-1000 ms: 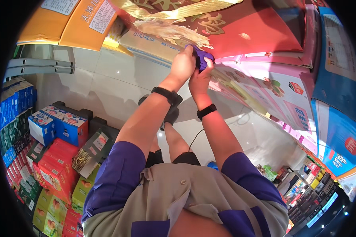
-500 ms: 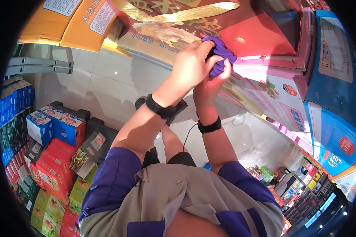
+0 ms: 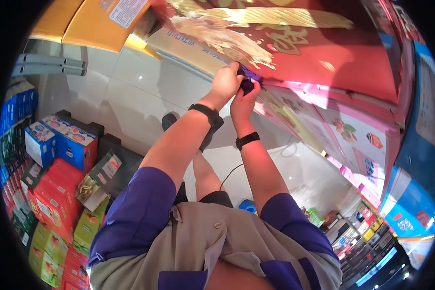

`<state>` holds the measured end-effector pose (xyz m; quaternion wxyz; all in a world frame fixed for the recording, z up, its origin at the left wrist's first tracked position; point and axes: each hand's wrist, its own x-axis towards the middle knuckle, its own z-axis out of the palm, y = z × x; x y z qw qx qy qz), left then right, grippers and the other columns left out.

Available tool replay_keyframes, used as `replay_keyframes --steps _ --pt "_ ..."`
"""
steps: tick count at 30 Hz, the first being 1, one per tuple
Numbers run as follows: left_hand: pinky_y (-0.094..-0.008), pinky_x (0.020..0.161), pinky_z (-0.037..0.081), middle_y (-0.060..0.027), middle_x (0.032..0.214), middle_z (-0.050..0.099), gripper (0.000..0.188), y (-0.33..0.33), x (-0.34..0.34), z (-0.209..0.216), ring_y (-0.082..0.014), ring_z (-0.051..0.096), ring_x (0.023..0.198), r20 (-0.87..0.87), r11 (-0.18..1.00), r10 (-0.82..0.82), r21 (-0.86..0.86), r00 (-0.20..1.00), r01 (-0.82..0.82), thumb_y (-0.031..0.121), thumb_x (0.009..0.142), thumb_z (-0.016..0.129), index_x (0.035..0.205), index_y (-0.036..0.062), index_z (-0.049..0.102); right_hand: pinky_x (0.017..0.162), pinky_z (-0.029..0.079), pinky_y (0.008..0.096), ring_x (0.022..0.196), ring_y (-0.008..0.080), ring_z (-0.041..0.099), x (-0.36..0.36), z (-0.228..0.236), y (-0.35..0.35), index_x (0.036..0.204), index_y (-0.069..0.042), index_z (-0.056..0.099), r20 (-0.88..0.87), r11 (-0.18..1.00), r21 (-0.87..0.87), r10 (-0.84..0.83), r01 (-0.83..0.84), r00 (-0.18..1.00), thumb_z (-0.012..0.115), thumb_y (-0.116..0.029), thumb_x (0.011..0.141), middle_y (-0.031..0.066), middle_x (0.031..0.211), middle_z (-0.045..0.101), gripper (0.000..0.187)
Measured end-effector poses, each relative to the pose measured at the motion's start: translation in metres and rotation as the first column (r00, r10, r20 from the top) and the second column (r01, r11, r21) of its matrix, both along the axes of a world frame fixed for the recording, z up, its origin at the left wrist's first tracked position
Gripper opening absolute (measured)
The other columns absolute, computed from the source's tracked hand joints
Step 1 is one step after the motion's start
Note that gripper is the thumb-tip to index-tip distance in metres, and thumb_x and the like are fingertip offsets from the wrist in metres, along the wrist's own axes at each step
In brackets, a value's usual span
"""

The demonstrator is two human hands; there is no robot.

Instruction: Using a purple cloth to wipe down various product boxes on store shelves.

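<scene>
In the head view, the purple cloth is bunched between the two hands, in front of the lower edge of the red box with the gold ribbon. Half a second ago it lay farther right in the picture, with more of its folds showing; now it is a smaller, darker bundle.

The left hand has its fingers curled in on the cloth's left side. The right hand, just below and to the right, grips the cloth's lower part with its thumb and fingers bent close. Both hands have come back leftward with the cloth, close to where they were a second ago. The contact is small and partly hidden by the fingers, so I cannot tell whether the cloth touches the box.

The red box and the pink-and-white carton below it reach farther right in the picture than before, while the red cartons at the left have slid toward the rim. More of the blue object on the floor shows now.
</scene>
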<state>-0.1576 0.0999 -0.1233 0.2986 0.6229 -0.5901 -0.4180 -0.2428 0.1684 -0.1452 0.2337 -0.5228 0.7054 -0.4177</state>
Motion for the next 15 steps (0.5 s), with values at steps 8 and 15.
replay_keyframes --steps 8,15 --pt "-0.0335 0.075 0.055 -0.0156 0.089 0.072 0.026 -0.003 0.004 -0.039 -0.0257 0.07 0.08 -0.259 0.937 0.247 0.308 0.934 -0.162 0.01 0.082 0.068 0.104 -0.0035 0.065 0.088 0.046 0.0476 0.103 0.0432 0.06 0.003 0.013 -0.005 0.129 -0.009 0.043 -0.013 0.981 0.193 0.004 -0.002 1.0 0.053 -0.006 0.088 0.0263 0.112 0.06 0.042" --pt "-0.0329 0.071 0.055 -0.0144 0.088 0.071 0.023 -0.017 0.021 -0.033 -0.0217 0.068 0.078 -0.35 0.874 0.461 0.336 0.815 -0.351 0.003 0.08 0.063 0.102 -0.0025 0.066 0.091 0.048 0.041 0.104 0.036 0.063 0.016 0.041 -0.031 0.123 -0.002 0.053 -0.176 0.973 0.036 0.229 -0.226 0.957 0.056 -0.004 0.088 0.0228 0.113 0.063 0.035"
